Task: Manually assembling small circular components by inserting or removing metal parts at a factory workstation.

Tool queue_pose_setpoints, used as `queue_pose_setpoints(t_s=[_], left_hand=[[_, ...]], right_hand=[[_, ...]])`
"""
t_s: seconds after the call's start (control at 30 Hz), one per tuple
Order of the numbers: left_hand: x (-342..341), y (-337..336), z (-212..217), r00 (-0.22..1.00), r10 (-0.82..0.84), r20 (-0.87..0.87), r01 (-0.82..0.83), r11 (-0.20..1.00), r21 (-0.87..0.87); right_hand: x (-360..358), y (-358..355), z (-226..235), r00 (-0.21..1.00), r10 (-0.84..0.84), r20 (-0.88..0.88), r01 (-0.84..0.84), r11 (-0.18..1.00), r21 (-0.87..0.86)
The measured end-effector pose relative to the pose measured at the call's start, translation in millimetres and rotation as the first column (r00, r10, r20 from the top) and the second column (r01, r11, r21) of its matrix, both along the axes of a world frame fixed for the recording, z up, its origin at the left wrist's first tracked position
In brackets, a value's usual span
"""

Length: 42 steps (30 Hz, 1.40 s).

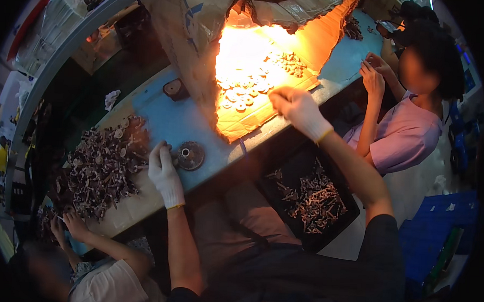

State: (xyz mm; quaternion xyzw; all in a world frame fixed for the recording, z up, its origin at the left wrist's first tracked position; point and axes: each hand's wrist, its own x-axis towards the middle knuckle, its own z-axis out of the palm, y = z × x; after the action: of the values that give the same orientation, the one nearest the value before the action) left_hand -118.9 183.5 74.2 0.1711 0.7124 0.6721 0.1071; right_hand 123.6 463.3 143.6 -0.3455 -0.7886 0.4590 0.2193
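Note:
My left hand (166, 179), in a white glove, is closed with its fingertips together beside a round dark metal fixture (190, 156) with a raised hollow centre. Something small and dark seems to be at those fingertips, too small to name. Stretched forward, my right hand (304, 112), also gloved, has its fingers pinched at the front of a brightly lit cardboard enclosure (190, 46). What it holds, if anything, is hidden. Several small ring-shaped parts (241, 97) lie on the cardboard under the glare.
A large heap of brown metal parts (104, 161) covers the bench's left. Below the bench edge stands a black tray (333, 226) of similar pieces. One co-worker (399, 131) sits at the right, another (115, 280) at the lower left. Blue plastic sheets or crates (436, 219) are far right.

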Motion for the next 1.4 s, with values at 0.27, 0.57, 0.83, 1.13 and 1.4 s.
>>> queue_pose_setpoints(t_s=[0.27, 0.57, 0.83, 1.13, 1.4], left_hand=[[10, 15, -8, 0.997, 0.059, -0.041, -0.060, 0.998, -0.010], [0, 2, -12, 0.903, 0.087, -0.420, -0.132, 0.988, -0.079], [7, -8, -12, 0.878, 0.196, -0.436, -0.213, 0.977, 0.009], [13, 7, -19, 0.907, 0.192, -0.375, -0.184, 0.981, 0.056], [4, -1, -14, 0.935, 0.201, -0.293, -0.176, 0.978, 0.109]], right_hand=[[-111, 219, -59, 0.926, -0.226, 0.304, -0.129, 0.566, 0.814], [-152, 295, -92, 0.939, -0.094, 0.331, -0.265, 0.417, 0.869], [-150, 312, -94, 0.910, -0.210, 0.358, -0.245, 0.424, 0.872], [-84, 245, -63, 0.980, -0.190, 0.057, 0.074, 0.616, 0.785], [-41, -95, -1, 0.973, 0.225, -0.046, -0.227, 0.972, -0.063]])
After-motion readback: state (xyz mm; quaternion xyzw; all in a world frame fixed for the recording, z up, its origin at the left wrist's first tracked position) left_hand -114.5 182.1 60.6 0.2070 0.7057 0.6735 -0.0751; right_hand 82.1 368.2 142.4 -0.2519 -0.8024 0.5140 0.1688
